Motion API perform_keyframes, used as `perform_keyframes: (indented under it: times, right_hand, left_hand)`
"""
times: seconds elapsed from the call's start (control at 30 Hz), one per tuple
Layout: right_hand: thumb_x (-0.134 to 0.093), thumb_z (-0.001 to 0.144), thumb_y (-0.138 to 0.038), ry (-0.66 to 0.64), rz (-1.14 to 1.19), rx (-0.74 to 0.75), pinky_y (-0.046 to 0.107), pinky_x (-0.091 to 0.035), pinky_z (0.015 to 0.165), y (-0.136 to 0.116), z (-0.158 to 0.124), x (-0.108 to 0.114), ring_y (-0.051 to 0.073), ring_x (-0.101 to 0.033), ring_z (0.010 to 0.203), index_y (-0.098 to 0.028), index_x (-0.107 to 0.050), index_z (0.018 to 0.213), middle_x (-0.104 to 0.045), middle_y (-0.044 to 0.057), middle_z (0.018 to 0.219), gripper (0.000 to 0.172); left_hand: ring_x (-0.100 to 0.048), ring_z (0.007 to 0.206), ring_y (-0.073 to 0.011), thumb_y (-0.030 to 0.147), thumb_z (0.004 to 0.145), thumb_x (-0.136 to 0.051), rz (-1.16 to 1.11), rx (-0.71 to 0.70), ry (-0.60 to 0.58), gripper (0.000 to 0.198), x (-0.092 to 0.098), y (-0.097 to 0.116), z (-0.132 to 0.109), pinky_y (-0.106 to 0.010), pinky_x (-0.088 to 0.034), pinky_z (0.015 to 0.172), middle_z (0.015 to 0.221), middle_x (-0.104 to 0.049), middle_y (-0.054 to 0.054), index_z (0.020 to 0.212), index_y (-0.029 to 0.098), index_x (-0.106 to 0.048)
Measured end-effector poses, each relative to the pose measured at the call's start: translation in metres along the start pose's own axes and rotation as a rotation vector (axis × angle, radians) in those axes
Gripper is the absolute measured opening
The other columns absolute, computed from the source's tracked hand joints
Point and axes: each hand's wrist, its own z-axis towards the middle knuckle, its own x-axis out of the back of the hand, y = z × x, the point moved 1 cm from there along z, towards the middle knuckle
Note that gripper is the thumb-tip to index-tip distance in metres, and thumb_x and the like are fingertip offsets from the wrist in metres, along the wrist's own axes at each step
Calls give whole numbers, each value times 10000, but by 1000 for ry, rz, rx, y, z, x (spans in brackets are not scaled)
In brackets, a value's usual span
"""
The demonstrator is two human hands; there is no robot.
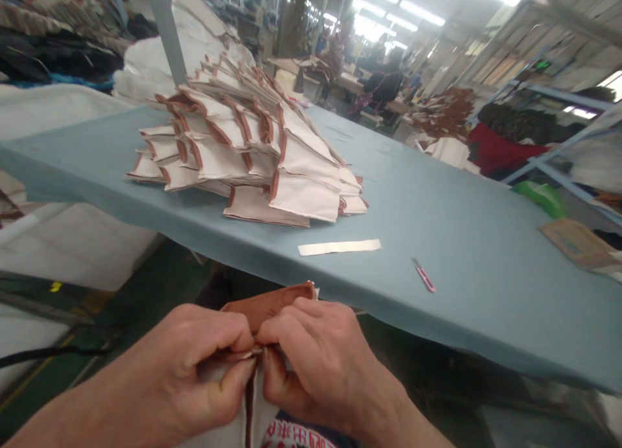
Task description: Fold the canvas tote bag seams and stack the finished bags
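Observation:
Close to my body, in front of the table edge, both hands pinch a white and brown sewn fabric piece [272,305]. My left hand [204,364] grips its seam between thumb and forefinger. Right beside it, my right hand [315,357] pinches the same seam, the fingertips of both hands nearly touching. A brown panel of the piece sticks up behind the fingers, and its white part hangs below them. Most of the pinched edge is hidden by my fingers.
On the blue-covered table [466,241] lies a big pile of similar white and brown pieces [233,144]. Nearer me are a white strip [340,246] and small pink thread snips [424,275]. A cardboard piece [578,241] is at the right. Further back, people sit among workbenches.

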Motion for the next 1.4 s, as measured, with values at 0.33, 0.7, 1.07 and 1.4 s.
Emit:
perform_keyframes:
  times: [0.33,0.7,1.07,1.4]
  right_hand:
    - [-576,864,-128,-145,266,-246,263,-496,637,11,-8,-2,139,-664,581,-244,-632,853,-771,-25,716,130]
    - [-627,874,-188,-196,115,-372,367,-548,724,6,-6,0,264,-831,787,-226,-667,886,-866,67,868,56]
    - [-647,817,-191,-221,-5,-230,357,-303,621,14,16,31,174,-611,643,-237,-529,729,-742,22,710,153]
    - [-659,806,-186,-519,225,-460,296,-264,578,8,27,64,114,-379,552,-233,-453,684,-524,-64,594,244]
  left_hand:
    - [-587,442,-106,123,933,-463,153,-37,-25,309,-4,3,0,-281,-364,497,555,-620,58,666,253,-549]
    - [-764,625,-206,206,943,-538,98,205,-154,208,3,7,18,-313,-461,591,737,-783,14,818,256,-696]
    - [-597,507,-93,172,983,-522,-33,135,-17,246,8,16,37,-181,-435,506,624,-643,95,772,273,-595]
    - [-692,537,-77,279,1066,-610,-121,156,-192,199,16,14,31,-144,-477,549,728,-771,117,936,310,-757]
